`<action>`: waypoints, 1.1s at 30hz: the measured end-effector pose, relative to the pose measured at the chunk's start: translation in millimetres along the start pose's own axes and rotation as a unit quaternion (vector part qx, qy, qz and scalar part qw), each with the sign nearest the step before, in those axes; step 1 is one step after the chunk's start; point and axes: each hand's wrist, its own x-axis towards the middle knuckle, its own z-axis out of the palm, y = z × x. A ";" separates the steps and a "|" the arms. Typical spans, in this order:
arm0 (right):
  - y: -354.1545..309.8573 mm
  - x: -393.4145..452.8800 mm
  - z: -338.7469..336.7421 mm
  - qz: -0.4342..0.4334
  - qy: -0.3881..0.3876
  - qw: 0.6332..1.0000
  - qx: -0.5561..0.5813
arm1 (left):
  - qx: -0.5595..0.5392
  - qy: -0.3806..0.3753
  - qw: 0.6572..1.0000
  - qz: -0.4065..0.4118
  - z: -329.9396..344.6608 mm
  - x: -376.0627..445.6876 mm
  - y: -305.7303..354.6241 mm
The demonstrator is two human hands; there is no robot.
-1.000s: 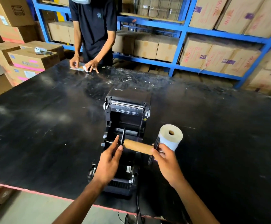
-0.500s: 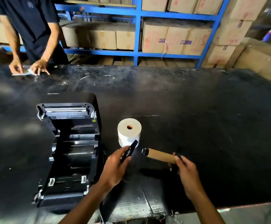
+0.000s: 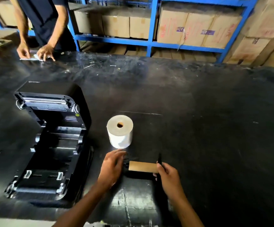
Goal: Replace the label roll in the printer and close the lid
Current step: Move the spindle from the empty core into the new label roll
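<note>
The black label printer (image 3: 51, 145) sits at the left of the table with its lid (image 3: 51, 94) swung open and its roll bay empty. A full white label roll (image 3: 119, 131) stands on end to the right of it. In front of that roll, an empty brown cardboard core (image 3: 142, 166) lies level on a black spindle. My right hand (image 3: 167, 176) grips the core's right end by the black guide plate (image 3: 159, 159). My left hand (image 3: 111, 167) is at the core's left end, its fingers on a black guide piece (image 3: 126, 161).
The black tabletop (image 3: 206, 136) stretches far to the right. Another person stands at the far left edge with both hands (image 3: 45, 53) on a small sheet. Blue shelving (image 3: 151, 41) with cardboard boxes runs behind the table.
The empty core on its spindle came out of the printer and moved right, in front of the white roll. It now sits lower, and my left hand is back at its left end.
</note>
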 end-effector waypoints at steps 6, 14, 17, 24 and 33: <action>1.0 2.7 9.9 -0.011 -0.070 0.997 -0.030 | -0.112 -0.249 0.953 -0.131 -30.5 -5.3 31.3; -7.0 20.8 -36.5 -0.042 0.021 0.993 -0.106 | -0.216 0.013 0.957 -0.193 -77.1 12.7 -0.3; -5.9 9.4 -15.2 -0.064 -0.041 0.973 -0.219 | -0.157 -0.058 0.970 -0.176 -47.0 4.9 2.8; 11.1 -7.5 27.6 0.009 -0.031 0.968 -0.248 | -0.043 -0.171 0.973 -0.149 -5.3 -8.5 -9.1; -60.9 25.5 43.9 -0.137 0.086 0.972 -0.168 | -0.126 0.057 0.971 -0.193 -28.8 28.9 -13.9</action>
